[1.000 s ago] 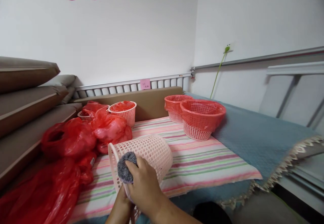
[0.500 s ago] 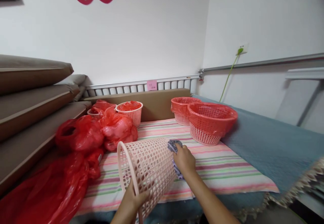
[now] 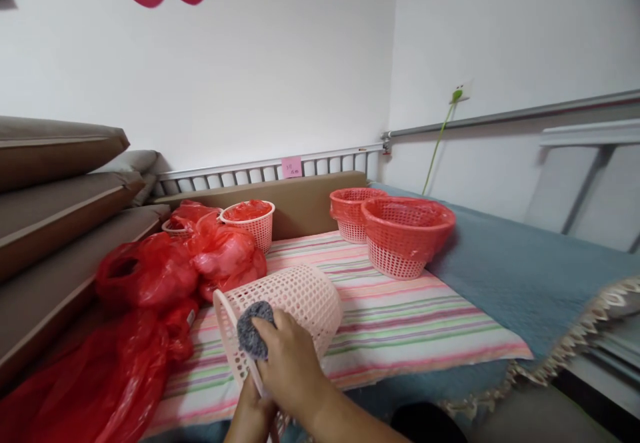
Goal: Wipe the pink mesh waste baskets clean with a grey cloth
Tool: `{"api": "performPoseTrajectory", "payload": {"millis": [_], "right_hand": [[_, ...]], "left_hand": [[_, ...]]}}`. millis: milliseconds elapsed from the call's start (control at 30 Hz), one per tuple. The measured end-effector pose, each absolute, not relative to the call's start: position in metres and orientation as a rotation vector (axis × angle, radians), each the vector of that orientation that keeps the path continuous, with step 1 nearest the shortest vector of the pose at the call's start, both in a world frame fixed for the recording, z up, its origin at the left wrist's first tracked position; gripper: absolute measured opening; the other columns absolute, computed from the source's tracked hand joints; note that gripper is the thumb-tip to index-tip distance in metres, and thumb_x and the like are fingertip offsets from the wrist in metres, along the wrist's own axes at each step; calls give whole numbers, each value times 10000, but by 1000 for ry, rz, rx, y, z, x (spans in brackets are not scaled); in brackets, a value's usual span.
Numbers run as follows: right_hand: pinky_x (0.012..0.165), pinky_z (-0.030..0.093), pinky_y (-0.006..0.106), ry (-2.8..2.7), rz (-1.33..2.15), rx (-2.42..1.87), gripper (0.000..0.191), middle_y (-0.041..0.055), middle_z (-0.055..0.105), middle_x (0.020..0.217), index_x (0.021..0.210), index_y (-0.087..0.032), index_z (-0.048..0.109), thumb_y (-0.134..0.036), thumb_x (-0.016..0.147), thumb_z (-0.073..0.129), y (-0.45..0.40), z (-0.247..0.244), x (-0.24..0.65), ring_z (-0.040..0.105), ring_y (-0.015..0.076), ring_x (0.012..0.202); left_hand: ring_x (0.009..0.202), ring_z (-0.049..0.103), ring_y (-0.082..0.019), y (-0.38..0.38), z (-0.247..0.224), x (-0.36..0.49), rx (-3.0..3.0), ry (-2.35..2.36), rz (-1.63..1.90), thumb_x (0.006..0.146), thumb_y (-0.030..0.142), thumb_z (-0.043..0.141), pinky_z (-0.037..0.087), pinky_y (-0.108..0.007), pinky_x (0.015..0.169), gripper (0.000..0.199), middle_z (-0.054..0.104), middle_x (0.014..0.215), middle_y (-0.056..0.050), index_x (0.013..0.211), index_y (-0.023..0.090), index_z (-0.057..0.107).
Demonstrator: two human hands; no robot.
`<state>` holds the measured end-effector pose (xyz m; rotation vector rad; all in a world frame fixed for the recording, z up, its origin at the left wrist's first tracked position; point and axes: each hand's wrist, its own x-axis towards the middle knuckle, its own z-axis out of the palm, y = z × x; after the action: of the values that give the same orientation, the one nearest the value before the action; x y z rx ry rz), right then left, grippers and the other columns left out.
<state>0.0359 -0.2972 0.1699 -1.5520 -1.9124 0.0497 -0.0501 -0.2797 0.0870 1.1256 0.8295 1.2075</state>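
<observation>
Farthest to the right of our hands spreads a blue cover [image 3: 510, 249], and below and beyond them lies a striped sheet [image 3: 425, 316]. Stacked cushions [image 3: 55, 209] stand to their left, with crumpled red plastic bags [image 3: 150, 276] between the cushions and our hands. Beyond our hands on the right sit two red-lined baskets [image 3: 405, 236], one partly behind the other; a smaller lined basket [image 3: 257, 226] stands beyond them, slightly left.

Right at our hands, the bare pink basket [image 3: 305, 296] lies tilted on its side, its open end to the left and its base to the right. Half a second ago we have the grey cloth at the base end; now we have it by the rim, with our two hands close together. That puts the rubbing contact at the open end, with no cloth on the base.

Our left hand [image 3: 253, 413] comes up from below and grips the rim. Our right hand [image 3: 290, 359] reaches across above it, forearm slanting in from the lower right, fingers bent over the bunched grey cloth [image 3: 256, 329], grasping it against the basket.
</observation>
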Motion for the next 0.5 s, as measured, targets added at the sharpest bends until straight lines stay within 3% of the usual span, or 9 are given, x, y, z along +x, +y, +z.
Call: {"api": "performPoseTrajectory", "payload": {"millis": [133, 300, 433, 500], "right_hand": [[848, 412, 291, -1763, -55, -1826, 481, 70, 578, 1095, 1231, -284, 546, -140, 775, 493, -264, 156, 99, 547, 201, 1006], [712, 428, 303, -1427, -96, -2314, 402, 108, 600, 996, 1205, -211, 563, -183, 820, 453, -232, 133, 180, 591, 228, 910], [712, 418, 288, -1461, -147, -2302, 429, 102, 585, 1022, 1245, -229, 525, -186, 822, 469, -235, 121, 183, 575, 223, 956], [706, 420, 289, -1468, -152, -2301, 434, 103, 586, 1021, 1253, -228, 521, -188, 824, 466, -236, 120, 180, 577, 225, 952]], "left_hand": [[1164, 551, -366, -289, 79, -49, 1035, 743, 1158, 578, 326, 805, 411, -490, 1009, 835, 620, 1242, -157, 1324, 218, 447], [1247, 486, -323, -299, 70, -48, 1111, 667, 1049, 676, 382, 762, 328, -452, 1085, 796, 540, 1336, -179, 1365, 228, 394], [1225, 501, -353, -289, 92, -52, 1007, 678, 1130, 560, 313, 826, 380, -467, 1043, 1025, 571, 1297, -192, 1419, 209, 275], [1216, 501, -375, -283, 111, -53, 956, 689, 1152, 544, 257, 802, 434, -477, 983, 1034, 565, 1304, -192, 1423, 189, 262]]}}
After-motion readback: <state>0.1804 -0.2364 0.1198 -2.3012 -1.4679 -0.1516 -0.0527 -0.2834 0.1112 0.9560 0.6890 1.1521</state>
